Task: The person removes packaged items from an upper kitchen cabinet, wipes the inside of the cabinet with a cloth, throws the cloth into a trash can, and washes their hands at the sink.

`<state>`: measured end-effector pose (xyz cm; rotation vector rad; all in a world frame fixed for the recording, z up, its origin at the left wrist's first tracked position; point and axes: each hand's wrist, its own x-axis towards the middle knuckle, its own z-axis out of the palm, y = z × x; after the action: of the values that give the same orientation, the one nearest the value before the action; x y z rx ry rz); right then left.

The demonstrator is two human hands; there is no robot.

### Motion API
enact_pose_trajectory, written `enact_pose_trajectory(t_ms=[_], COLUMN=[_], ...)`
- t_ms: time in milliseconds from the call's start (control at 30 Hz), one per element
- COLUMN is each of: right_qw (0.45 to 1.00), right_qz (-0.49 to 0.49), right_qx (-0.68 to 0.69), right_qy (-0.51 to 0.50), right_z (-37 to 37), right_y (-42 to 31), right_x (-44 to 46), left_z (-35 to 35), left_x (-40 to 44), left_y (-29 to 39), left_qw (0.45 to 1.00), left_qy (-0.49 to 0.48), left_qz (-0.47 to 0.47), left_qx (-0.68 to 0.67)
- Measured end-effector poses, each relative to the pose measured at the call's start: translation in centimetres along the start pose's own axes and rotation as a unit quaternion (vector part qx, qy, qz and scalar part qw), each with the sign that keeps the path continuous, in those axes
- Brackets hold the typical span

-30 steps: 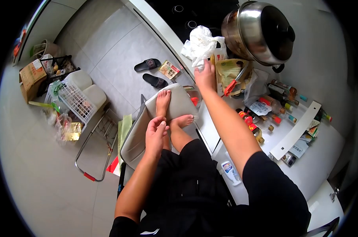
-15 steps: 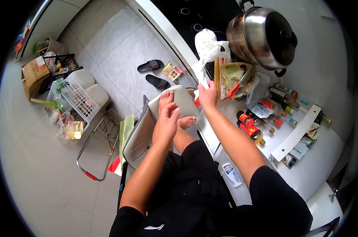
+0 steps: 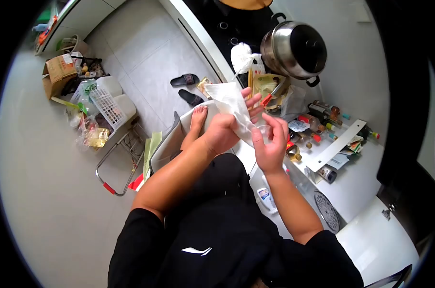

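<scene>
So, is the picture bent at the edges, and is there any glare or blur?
Head view: yes, lines bow and the corners are black, suggesting a wide-angle lens; head view: bright reflections on the lidded steel pot; head view: thin white plastic at the left hand looks pale, its fine detail too soft to read.

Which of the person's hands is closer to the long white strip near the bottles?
The right. The right hand is left of the strip in the picture; the left hand is farther left, holding white plastic.
</scene>
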<state>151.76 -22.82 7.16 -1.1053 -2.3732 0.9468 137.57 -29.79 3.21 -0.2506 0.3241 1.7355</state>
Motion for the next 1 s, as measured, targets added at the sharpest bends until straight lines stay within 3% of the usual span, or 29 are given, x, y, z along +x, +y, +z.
enact_pose_trajectory(t_ms=[100,167,200,233,300,367,433,467,567,600,633,700,733,767,867,933,1000], right_qw=[0.986,0.985,0.957,0.959,0.871,0.936,0.986,0.958,0.952,0.931,0.93,0.919,0.92,0.909,0.882,0.856,0.856], right_qz=[-0.124,0.05,0.151,0.146,0.264,0.058,0.006,0.129,0.124,0.139,0.139,0.194,0.211,0.233,0.253,0.247,0.234], right_qx=[-0.106,0.106,0.215,0.218,0.415,0.346,0.143,0.236,0.266,0.337,0.339,0.341,0.328,0.344,0.39,0.427,0.421], right_qy=[-0.027,-0.126,-0.12,-0.108,-0.003,0.004,-0.087,-0.101,-0.087,-0.015,-0.011,-0.033,-0.049,-0.035,0.079,0.152,0.19], right_z=[-4.4,-6.2,-7.0,-8.1,-11.0,-12.3,-14.4,-14.4,-15.8,-15.5,-15.9,-16.5,-16.3,-16.5,-17.1,-17.6,-18.5], right_y=[-3.1,-3.8,-4.4,-5.1,-6.6,-7.8,-9.5,-9.7,-8.6,-8.8,-8.9,-9.0,-7.5,-7.3,-5.6,-5.3,-5.0], right_x=[1.8,1.1,0.7,0.6,0.2,-1.0,-1.3,-2.1,-3.1,-3.4,-3.6,-4.1,-4.9,-5.5,-7.3,-7.9,-8.4], left_z=[4.1,5.4,6.1,7.1,9.6,11.7,13.1,13.7,14.7,14.8,14.7,13.5,12.5,12.4,10.6,10.6,11.5], left_x=[-2.4,-3.3,-3.8,-4.1,-4.4,-5.2,-5.8,-6.0,-5.8,-5.7,-5.6,-5.6,-5.3,-5.4,-5.0,-4.5,-4.9], left_y=[0.0,-0.3,-0.4,-0.3,-0.7,-1.1,-1.7,-2.0,-3.0,-3.3,-4.1,-5.9,-5.9,-6.8,-8.4,-8.6,-8.5], left_qw=[0.997,0.992,0.99,0.985,0.975,0.975,0.976,0.978,0.976,0.973,0.972,0.941,0.915,0.923,0.922,0.914,0.923], left_qy=[-0.057,-0.107,-0.133,-0.159,-0.198,-0.195,-0.186,-0.172,-0.176,-0.18,-0.181,-0.212,-0.217,-0.174,-0.169,-0.163,-0.164], left_qz=[0.003,-0.011,-0.04,-0.069,-0.094,-0.1,-0.104,-0.104,-0.111,-0.126,-0.129,-0.096,-0.203,-0.254,-0.273,-0.339,-0.335], left_qx=[0.056,0.062,0.019,-0.024,0.035,0.036,0.049,0.056,0.063,0.07,0.072,0.245,0.274,0.232,0.215,0.151,0.095])
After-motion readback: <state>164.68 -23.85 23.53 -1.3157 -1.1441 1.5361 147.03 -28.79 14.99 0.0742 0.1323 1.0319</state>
